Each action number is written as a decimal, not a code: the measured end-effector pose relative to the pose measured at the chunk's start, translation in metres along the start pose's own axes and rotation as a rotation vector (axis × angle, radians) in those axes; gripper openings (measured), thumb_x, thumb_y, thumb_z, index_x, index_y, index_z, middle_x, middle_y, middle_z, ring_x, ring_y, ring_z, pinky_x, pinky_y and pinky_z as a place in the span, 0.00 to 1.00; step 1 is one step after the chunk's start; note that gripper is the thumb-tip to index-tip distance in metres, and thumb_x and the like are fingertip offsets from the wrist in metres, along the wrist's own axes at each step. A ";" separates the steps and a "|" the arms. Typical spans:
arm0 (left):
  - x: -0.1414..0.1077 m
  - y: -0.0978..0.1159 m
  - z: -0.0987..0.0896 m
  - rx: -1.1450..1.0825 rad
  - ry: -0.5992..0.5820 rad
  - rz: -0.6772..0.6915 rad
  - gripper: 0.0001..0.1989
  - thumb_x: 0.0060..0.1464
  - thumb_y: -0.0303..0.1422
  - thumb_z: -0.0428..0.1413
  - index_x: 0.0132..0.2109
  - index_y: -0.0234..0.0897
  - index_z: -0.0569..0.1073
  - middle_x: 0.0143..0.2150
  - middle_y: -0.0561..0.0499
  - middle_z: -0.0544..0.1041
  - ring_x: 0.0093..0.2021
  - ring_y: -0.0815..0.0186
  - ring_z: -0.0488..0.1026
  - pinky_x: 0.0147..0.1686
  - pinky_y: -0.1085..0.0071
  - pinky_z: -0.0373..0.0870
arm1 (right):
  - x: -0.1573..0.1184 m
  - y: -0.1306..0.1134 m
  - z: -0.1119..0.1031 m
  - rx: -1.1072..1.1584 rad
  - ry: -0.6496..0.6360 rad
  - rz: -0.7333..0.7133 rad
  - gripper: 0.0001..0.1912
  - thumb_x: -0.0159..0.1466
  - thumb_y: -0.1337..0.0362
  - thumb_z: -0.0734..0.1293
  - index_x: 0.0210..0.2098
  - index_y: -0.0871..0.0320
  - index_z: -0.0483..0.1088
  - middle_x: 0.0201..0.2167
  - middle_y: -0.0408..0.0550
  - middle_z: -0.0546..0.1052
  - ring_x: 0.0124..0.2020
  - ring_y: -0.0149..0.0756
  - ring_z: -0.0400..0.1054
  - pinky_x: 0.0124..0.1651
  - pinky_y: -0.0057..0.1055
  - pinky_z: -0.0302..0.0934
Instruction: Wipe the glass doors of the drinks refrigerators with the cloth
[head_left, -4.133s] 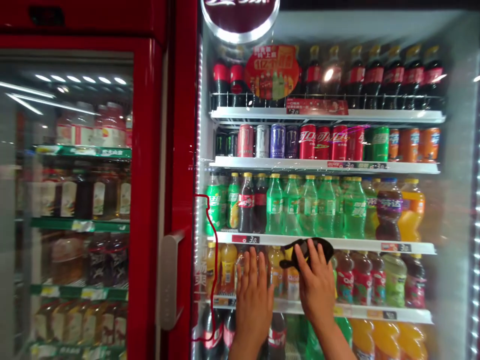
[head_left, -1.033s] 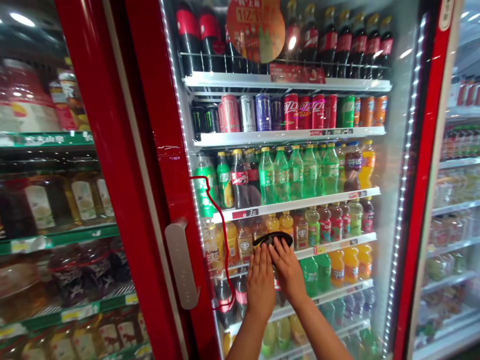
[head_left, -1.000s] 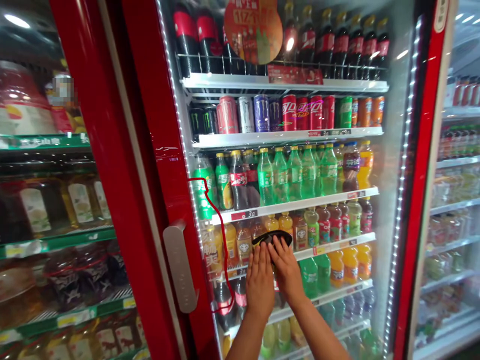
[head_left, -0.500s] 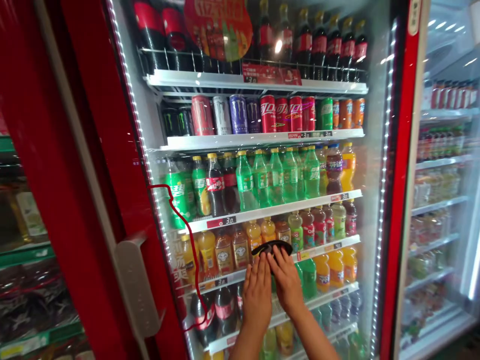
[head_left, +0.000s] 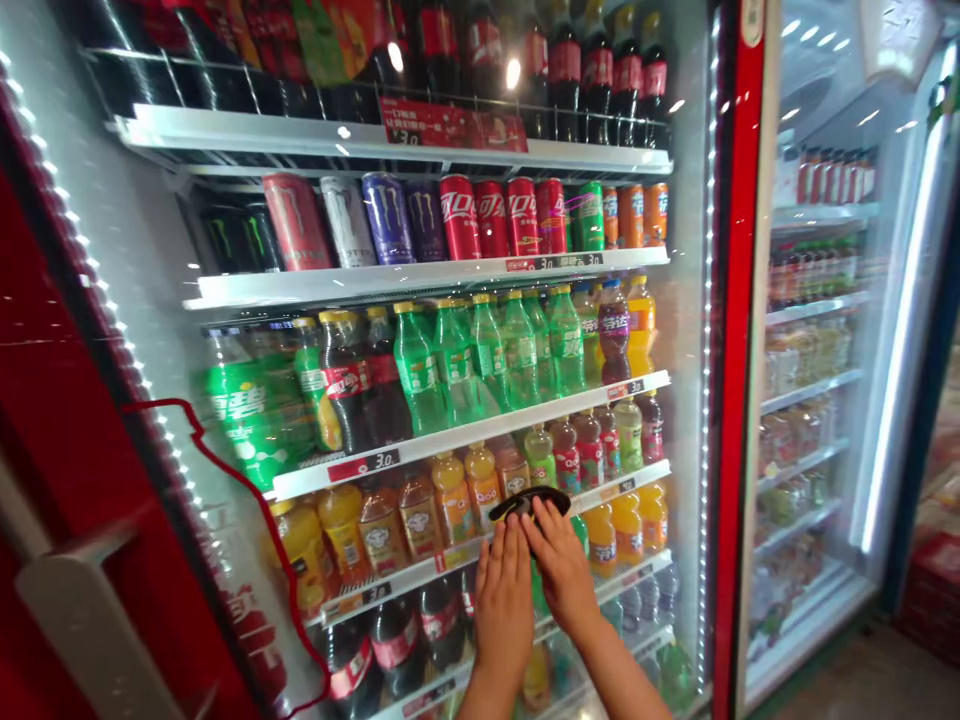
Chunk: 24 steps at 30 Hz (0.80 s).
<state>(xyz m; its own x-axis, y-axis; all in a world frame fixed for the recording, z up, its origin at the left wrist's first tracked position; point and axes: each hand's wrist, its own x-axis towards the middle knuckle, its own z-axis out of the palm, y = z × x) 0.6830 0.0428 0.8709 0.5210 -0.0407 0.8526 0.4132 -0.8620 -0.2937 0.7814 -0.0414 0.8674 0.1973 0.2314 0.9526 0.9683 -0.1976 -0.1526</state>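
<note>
Both hands are raised at the lower middle of the view, in front of a glass-fronted drinks cooler. My left hand (head_left: pixel 505 590) has its fingers extended and lying side by side, tips at the lower edge of a dark oval object (head_left: pixel 551 494). Right beside it, my right hand (head_left: pixel 559 560) reaches to the same object, its fingers stretched over the lower edge. What the object is cannot be made out. Behind the hands are orange drink bottles (head_left: pixel 452 497) and a white shelf edge (head_left: pixel 465 552).
Green bottles (head_left: pixel 453 365), red cans (head_left: pixel 459 217) and dark cola bottles (head_left: pixel 598 75) line the upper shelves. A grey door handle (head_left: pixel 90 630) is at the lower left. Past a red frame (head_left: pixel 739 300), another lit cooler (head_left: pixel 814 380) stands on the right.
The view has shifted rightward and closer, so the shelves appear larger and further left. Both hands keep nearly the same pose at the dark oval object.
</note>
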 end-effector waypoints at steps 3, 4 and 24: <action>0.041 0.009 -0.003 -0.006 0.001 0.009 0.33 0.61 0.24 0.44 0.72 0.34 0.52 0.71 0.46 0.64 0.71 0.59 0.58 0.70 0.58 0.55 | 0.026 0.011 -0.008 0.032 0.026 0.076 0.35 0.69 0.73 0.54 0.72 0.45 0.50 0.71 0.52 0.59 0.73 0.48 0.49 0.64 0.57 0.58; 0.050 0.007 -0.006 -0.014 0.008 -0.001 0.33 0.61 0.24 0.44 0.72 0.35 0.52 0.71 0.46 0.63 0.72 0.60 0.56 0.71 0.58 0.52 | 0.033 0.009 -0.007 0.038 0.042 0.092 0.35 0.68 0.72 0.55 0.72 0.46 0.49 0.72 0.52 0.57 0.73 0.49 0.48 0.64 0.59 0.58; 0.106 0.089 0.029 -0.156 -0.057 0.064 0.33 0.63 0.22 0.42 0.73 0.37 0.46 0.71 0.47 0.61 0.73 0.62 0.52 0.73 0.54 0.38 | 0.035 0.112 -0.048 0.002 0.044 0.161 0.38 0.68 0.73 0.55 0.74 0.46 0.43 0.74 0.50 0.50 0.75 0.47 0.41 0.68 0.57 0.52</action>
<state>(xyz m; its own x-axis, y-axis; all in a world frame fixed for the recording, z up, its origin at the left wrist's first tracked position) 0.7971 -0.0238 0.9228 0.5859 -0.0735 0.8070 0.2590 -0.9267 -0.2725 0.8895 -0.1007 0.8965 0.3429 0.1553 0.9265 0.9252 -0.2268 -0.3044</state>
